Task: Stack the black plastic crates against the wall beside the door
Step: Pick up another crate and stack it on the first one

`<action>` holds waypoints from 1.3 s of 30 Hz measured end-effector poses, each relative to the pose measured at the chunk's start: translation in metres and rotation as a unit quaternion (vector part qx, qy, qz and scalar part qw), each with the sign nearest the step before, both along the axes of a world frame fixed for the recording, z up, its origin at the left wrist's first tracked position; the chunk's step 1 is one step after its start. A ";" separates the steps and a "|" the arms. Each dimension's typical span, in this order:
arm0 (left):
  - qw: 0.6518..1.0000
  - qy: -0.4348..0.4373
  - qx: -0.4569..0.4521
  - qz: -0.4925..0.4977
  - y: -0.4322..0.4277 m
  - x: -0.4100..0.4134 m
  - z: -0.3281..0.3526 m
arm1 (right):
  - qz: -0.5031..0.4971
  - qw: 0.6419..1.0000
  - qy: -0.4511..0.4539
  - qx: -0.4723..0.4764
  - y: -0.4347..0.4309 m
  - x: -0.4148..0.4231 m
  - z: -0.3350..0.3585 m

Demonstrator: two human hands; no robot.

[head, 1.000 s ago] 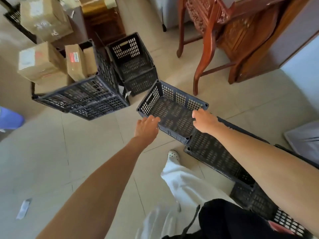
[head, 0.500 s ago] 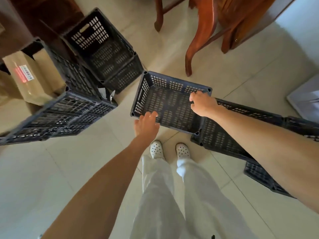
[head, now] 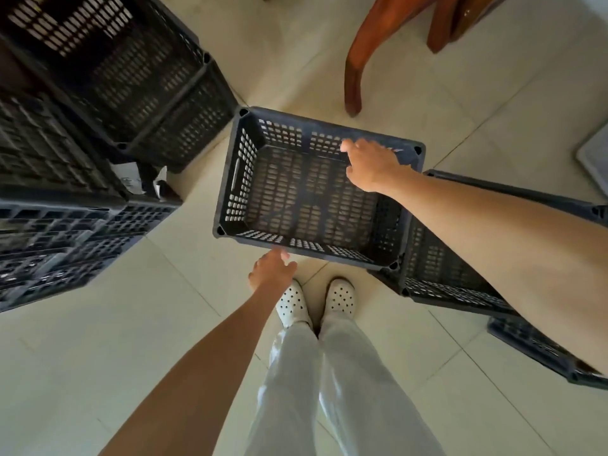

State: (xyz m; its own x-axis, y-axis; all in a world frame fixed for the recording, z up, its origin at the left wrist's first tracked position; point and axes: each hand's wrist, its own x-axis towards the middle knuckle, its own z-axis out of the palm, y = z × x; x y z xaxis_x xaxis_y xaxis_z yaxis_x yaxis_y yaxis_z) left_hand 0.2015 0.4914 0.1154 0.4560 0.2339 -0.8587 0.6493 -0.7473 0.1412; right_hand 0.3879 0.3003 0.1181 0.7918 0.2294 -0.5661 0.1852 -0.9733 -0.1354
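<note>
Two hands are at the middle crate [head: 306, 245], one on each long side. Nearest of all, white shoes [head: 316, 301] stand just short of the crate's near wall. The left hand [head: 271, 269] reaches that wall from outside with its fingers nearly straight, touching below the rim and not yet closed on it. The crate is empty, open side up, and made of black plastic pierced all over with slots. It has a solid rim, and a handle slot [head: 236, 174] in its left short wall. I cannot tell whether it sits flat on the tiles.

It should be light and stiff, with little flex if carried by the rim. The rim or end slots give the surest hold, since the walls are smooth. On the far rim the right hand [head: 373, 166] curls its fingers over the edge, gripping it. To the crate's right a second crate [head: 460, 291] touches it. To its left and beyond, stacked crates [head: 158, 103] stand near. Past its far side is a wooden chair leg [head: 353, 70].
</note>
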 end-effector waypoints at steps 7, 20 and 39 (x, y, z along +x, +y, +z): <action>0.967 0.080 -0.059 0.235 -0.012 0.007 -0.095 | 0.008 1.000 -0.025 -0.004 0.005 0.043 -0.096; 0.790 0.076 -0.110 0.599 -0.039 0.027 -0.141 | -0.093 0.995 0.021 -0.021 0.021 0.100 -0.158; 0.847 0.027 -0.097 0.522 0.007 -0.004 0.039 | -0.104 0.994 0.018 -0.012 0.013 0.060 0.058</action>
